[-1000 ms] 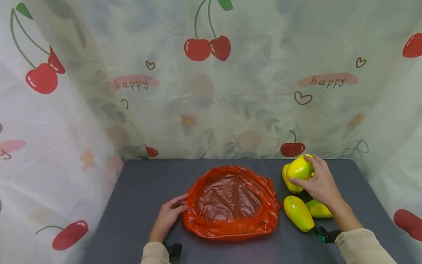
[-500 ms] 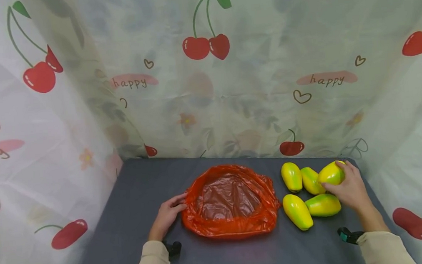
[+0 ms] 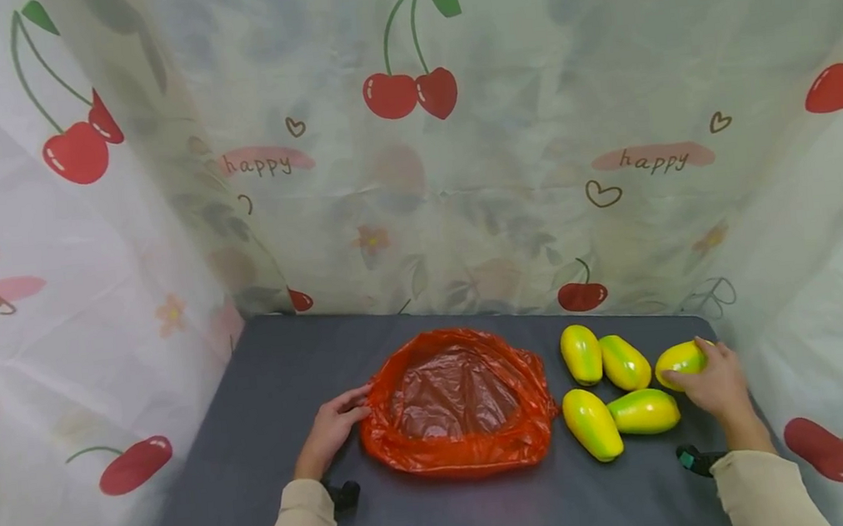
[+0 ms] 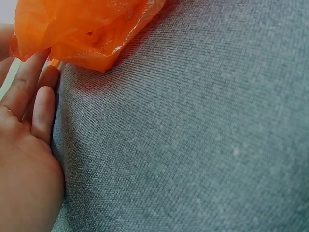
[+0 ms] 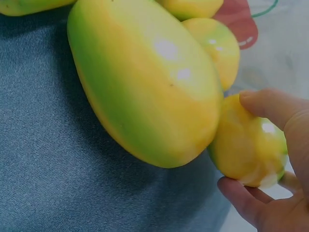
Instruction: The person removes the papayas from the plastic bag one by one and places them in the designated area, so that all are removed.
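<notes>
A crumpled orange-red plastic bag (image 3: 455, 394) lies with its mouth wide on the dark grey table. At its left rim, my left hand (image 3: 329, 428) touches the plastic with extended fingers (image 4: 29, 79), the tips partly hidden by the film. My right hand (image 3: 721, 383) grips a glossy yellow-green mango (image 3: 680, 364) between thumb and fingers, low at the table's right side. In the right wrist view, the thumb is on one side of this mango (image 5: 246, 145) and fingertips on the other. Left of it is a group of similar mangoes (image 3: 644, 412).
The grey table (image 3: 281, 375) is enclosed by pale curtains (image 3: 499, 122) printed with cherries and the word happy. Close to the bag's right side lies one mango (image 3: 592, 425), with others (image 3: 582, 355) farther back. A dark wrist device (image 3: 698, 460) sits at the right sleeve.
My right hand has carried the mango rightward from over the group and brought it down at the right end. The left hand stays at the bag.
</notes>
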Demonstrator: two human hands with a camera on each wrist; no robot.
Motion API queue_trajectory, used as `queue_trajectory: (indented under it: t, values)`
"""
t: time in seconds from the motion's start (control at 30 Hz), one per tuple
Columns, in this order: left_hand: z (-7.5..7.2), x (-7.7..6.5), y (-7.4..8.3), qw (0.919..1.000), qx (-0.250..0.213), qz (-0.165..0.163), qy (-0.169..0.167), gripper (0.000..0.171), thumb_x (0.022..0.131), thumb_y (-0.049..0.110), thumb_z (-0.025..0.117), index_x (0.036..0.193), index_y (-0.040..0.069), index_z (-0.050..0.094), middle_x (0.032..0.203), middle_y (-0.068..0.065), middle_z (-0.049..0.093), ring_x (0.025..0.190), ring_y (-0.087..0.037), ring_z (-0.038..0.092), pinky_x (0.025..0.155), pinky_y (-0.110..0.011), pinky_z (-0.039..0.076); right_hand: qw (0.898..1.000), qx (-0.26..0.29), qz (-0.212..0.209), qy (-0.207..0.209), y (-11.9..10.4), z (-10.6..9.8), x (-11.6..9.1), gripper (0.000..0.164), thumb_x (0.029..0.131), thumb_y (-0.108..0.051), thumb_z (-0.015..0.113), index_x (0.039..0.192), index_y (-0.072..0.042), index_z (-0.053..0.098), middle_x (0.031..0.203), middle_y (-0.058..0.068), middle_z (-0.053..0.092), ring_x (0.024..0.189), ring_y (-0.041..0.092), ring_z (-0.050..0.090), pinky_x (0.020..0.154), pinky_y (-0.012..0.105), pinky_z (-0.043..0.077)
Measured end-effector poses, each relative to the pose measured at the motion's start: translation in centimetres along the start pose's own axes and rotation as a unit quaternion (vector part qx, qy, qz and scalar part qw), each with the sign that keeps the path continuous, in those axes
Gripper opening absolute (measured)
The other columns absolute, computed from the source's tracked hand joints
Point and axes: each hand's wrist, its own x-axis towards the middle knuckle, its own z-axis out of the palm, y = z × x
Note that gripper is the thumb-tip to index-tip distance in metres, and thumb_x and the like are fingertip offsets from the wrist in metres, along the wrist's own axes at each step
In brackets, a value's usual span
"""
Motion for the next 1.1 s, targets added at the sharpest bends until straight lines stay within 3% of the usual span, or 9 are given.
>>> queue_trajectory:
  t: [0.43,0.77,0.93,1.1]
  values:
    - [0.0,-0.1,0.6,1.0,-0.008,-0.001,-0.003,0.04,0.097,0.031,0.068,0.137,0.026,0.066,0.132,-0.003,0.069,0.126,-0.023,0.062,0.115,-0.053,0.045,0.997,0.003,0.039,-0.059,1.9,0.9,0.6,0.1,0.094,-0.048,0.063,0.155,0.014,0.015,0.154,0.046,0.019,0.139,0.062,0.017,0.107,0.07,0.034]
    - [0.3,-0.6,0.7,0.9999,-0.008,0.005,-0.008,0.039,0.098,0.03,0.067,0.137,0.026,0.066,0.131,-0.003,0.07,0.123,-0.021,0.064,0.114,-0.052,0.046,0.993,0.024,0.062,-0.097,3.5,1.1,0.8,0.107,0.096,-0.059,0.057,0.158,0.012,0.005,0.154,0.047,0.017,0.129,0.059,0.035,0.104,0.069,0.039]
    - [0.2,-0.5,0.7,1.0,-0.007,0.003,-0.004,0.04,0.097,0.031,0.068,0.137,0.026,0.066,0.131,-0.003,0.07,0.124,-0.022,0.064,0.114,-0.052,0.046,0.987,0.047,0.075,-0.131,3.4,1.0,0.9,0.112,0.096,-0.063,0.052,0.158,0.01,-0.006,0.157,0.046,0.008,0.138,0.062,0.024,0.112,0.073,0.03]
    - [-0.1,-0.5,0.5,0.9999,-0.005,-0.007,0.008,0.039,0.096,0.03,0.069,0.135,0.028,0.067,0.132,-0.002,0.069,0.126,-0.024,0.062,0.115,-0.053,0.044,0.985,0.06,0.085,-0.139,3.1,1.1,1.3,0.113,0.096,-0.064,0.051,0.158,0.008,-0.01,0.16,0.045,-0.002,0.143,0.063,0.014,0.115,0.074,0.024]
